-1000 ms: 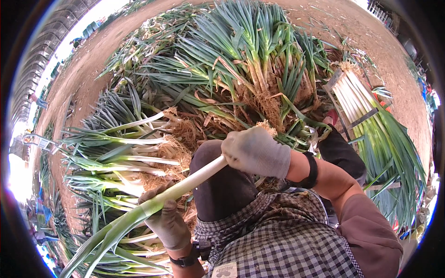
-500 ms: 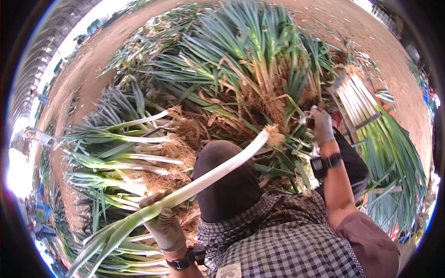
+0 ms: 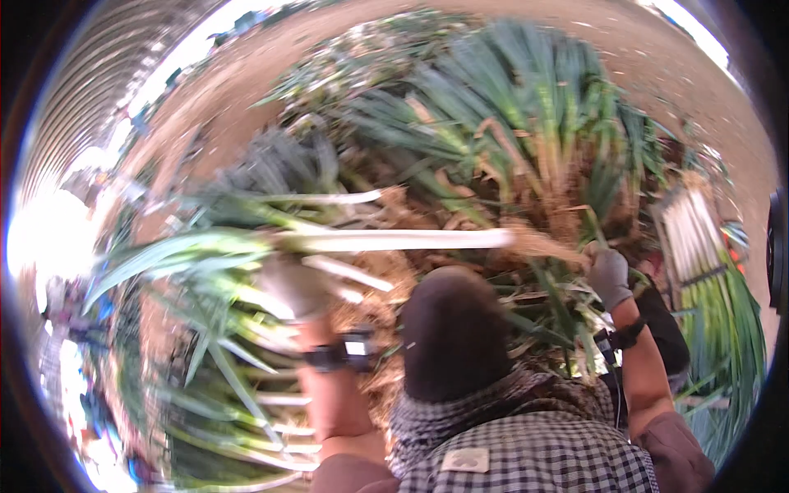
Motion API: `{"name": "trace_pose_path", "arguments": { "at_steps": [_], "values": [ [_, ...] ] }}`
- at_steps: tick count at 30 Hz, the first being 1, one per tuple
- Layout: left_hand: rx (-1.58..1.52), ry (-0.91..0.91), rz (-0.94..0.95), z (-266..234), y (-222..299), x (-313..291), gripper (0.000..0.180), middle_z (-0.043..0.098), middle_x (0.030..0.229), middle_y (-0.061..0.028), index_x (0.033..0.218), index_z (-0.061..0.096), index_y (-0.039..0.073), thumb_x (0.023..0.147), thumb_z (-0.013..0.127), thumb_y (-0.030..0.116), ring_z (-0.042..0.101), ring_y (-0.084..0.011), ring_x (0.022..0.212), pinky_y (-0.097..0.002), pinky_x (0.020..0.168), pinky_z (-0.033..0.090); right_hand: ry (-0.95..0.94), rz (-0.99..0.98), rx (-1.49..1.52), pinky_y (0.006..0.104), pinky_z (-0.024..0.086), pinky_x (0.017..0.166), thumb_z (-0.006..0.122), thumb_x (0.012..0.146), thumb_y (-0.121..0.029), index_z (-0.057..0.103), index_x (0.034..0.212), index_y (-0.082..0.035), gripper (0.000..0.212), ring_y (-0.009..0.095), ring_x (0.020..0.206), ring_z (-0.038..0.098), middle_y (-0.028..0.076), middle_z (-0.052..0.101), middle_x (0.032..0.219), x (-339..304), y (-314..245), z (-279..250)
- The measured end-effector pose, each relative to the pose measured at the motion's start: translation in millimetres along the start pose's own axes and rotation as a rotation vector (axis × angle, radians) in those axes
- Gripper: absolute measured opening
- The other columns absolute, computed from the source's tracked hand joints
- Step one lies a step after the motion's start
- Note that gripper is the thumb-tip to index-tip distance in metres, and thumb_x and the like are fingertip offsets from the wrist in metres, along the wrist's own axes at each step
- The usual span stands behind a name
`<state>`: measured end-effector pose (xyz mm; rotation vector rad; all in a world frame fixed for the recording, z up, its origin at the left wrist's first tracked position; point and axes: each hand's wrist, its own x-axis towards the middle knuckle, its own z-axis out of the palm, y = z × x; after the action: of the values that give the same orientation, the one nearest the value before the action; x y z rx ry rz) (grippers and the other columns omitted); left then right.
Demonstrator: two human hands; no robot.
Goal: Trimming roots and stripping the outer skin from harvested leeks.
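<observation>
Leek point(image 3: 411, 239) lies level mid-frame, gripped by the left hand point(image 3: 293, 285) at centre-left. At centre-right, the right hand point(image 3: 609, 278) is beside the roots point(image 3: 538, 241); its hold I cannot tell.

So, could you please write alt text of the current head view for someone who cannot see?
A person's gloved left grip holds a long leek level, leaves left and roots right; the gloved right grip is close to the roots but blur hides whether it touches. Heaped leeks lie left of and beyond a dark-clothed knee, with a bundle at right.
</observation>
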<state>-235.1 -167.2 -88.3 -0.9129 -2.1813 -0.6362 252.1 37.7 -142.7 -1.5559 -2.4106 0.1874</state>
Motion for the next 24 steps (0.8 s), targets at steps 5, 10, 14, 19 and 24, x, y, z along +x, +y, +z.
{"name": "trace_pose_path", "arguments": {
  "at_steps": [5, 10, 14, 19, 24],
  "values": [
    [-1.354, -0.286, -1.117, 50.2, -213.1, 90.8, 0.027, 0.064, 0.095, -0.0045, 0.108, 0.064, 0.009, 0.088, 0.068, 0.027, 0.060, -0.0214, 0.084, -0.0334, 0.076, 0.051, -0.205, 0.099, 0.022, 0.0459, 0.050, 0.070, 0.061, 0.083, -0.035, 0.065, 0.094, -0.012, 0.026, 0.036, 0.078, 0.065, 0.013, 0.067, 0.081, -5.8, 23.0, 19.1],
    [-0.780, -0.259, -1.107, 69.0, -245.0, 41.1, 0.051, 0.058, 0.100, -0.0052, 0.114, 0.058, 0.004, 0.087, 0.066, 0.046, 0.052, -0.0164, 0.086, -0.0341, 0.075, 0.041, -0.317, 0.167, 0.172, 0.0445, 0.050, 0.074, 0.060, 0.084, -0.038, 0.063, 0.101, -0.011, 0.032, 0.035, 0.082, 0.066, 0.015, 0.068, 0.084, 31.8, -1.6, 24.5],
    [-0.795, -0.112, -0.860, 50.4, -120.3, -22.7, 0.038, 0.060, 0.115, -0.0087, 0.128, 0.050, -0.001, 0.097, 0.056, 0.019, 0.060, -0.0162, 0.097, -0.0261, 0.086, 0.049, -0.445, 0.064, 0.334, 0.0445, 0.050, 0.079, 0.059, 0.086, -0.037, 0.063, 0.104, -0.008, 0.034, 0.036, 0.086, 0.065, 0.018, 0.068, 0.088, 79.2, -8.7, 67.4],
    [-0.731, -0.206, -0.766, 18.4, -64.1, -81.6, 0.025, 0.063, 0.103, -0.0081, 0.118, 0.057, -0.002, 0.097, 0.055, 0.011, 0.060, -0.0120, 0.082, -0.0241, 0.072, 0.050, -0.602, -0.086, 0.342, 0.0447, 0.049, 0.081, 0.057, 0.088, -0.034, 0.063, 0.107, -0.006, 0.034, 0.038, 0.089, 0.064, 0.021, 0.067, 0.092, 133.4, -52.5, 134.5],
    [-0.670, -0.399, -0.776, 31.3, -27.3, -87.0, 0.021, 0.064, 0.094, -0.0063, 0.113, 0.060, -0.001, 0.097, 0.054, 0.011, 0.058, -0.0102, 0.073, -0.0218, 0.065, 0.048, -0.677, -0.141, 0.476, 0.0445, 0.049, 0.086, 0.055, 0.090, -0.031, 0.059, 0.109, 0.000, 0.037, 0.038, 0.097, 0.062, 0.025, 0.064, 0.101, 165.9, -90.1, 195.3]
  ]
}}
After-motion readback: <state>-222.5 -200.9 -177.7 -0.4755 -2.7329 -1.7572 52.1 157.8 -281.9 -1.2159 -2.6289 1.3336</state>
